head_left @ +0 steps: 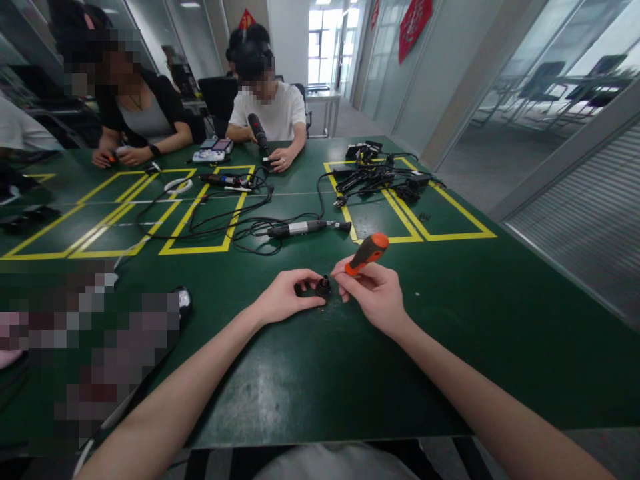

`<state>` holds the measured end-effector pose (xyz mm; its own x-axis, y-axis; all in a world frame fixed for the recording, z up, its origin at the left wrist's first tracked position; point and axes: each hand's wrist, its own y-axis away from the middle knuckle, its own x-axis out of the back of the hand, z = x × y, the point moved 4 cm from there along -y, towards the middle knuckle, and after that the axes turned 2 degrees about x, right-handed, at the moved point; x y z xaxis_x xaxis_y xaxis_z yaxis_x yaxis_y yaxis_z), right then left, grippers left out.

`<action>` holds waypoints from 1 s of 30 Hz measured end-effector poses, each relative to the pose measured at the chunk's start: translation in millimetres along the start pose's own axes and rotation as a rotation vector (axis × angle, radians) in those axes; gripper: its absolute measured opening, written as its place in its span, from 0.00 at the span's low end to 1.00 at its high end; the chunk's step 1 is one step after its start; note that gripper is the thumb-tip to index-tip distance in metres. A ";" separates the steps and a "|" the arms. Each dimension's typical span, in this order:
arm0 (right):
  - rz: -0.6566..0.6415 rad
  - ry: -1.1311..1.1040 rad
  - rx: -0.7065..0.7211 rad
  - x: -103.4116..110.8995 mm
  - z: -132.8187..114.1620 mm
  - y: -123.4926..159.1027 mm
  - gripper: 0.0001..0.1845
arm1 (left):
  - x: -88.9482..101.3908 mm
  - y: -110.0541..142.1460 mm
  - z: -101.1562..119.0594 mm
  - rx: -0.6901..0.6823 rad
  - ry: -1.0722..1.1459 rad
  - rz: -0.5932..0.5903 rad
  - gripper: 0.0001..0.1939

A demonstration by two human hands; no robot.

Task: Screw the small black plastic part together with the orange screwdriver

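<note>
My left hand (285,297) curves around a small black part (323,288), fingertips on its far side and thumb on its near side, pinching it at the counter (450,327). My right hand (376,293) closes on an orange-and-black tool (369,253), shaped like a screwdriver, with the fingers gathered low on it, near the tip end. Neither of my hands is spread flat.

The part lies between my hands, to the right of my left palm and just left of my right fingertips. The left is the nearer one, since it is at the part itself. The part's short neck points up, close to upright, while the tool's long axis slants: its handle rises to the right and away from me, and its lower end aims down and left towards that neck. I can't tell whether the two touch, because my fingers cover most of the tool's lower end.

Farther out, beyond both hands, a grey-and-black corded tool (300,229) lies crosswise. Past it, a tangle of black cables (373,177) sits to the right, and a co-worker in a white top (285,110) holds a dark power tool (258,131) across the counter.
</note>
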<state>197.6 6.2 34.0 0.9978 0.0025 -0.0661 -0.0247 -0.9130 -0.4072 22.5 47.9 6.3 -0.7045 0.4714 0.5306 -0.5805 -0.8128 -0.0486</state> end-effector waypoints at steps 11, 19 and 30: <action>0.046 0.017 -0.047 8.1 -1.4 -4.9 0.16 | -1.1 0.9 0.9 -0.024 -0.033 0.006 0.18; -0.008 -0.023 -0.055 -0.2 1.0 -0.9 0.18 | -1.6 0.7 0.0 -0.016 -0.042 -0.004 0.18; 0.009 0.001 -0.049 2.7 -1.2 -3.3 0.17 | -0.7 1.0 1.5 -0.008 -0.046 -0.003 0.17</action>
<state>200.4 8.7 36.2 0.9976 -0.0056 -0.0689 -0.0303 -0.9317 -0.3619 23.1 46.2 7.2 -0.6832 0.4580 0.5687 -0.5863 -0.8083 -0.0535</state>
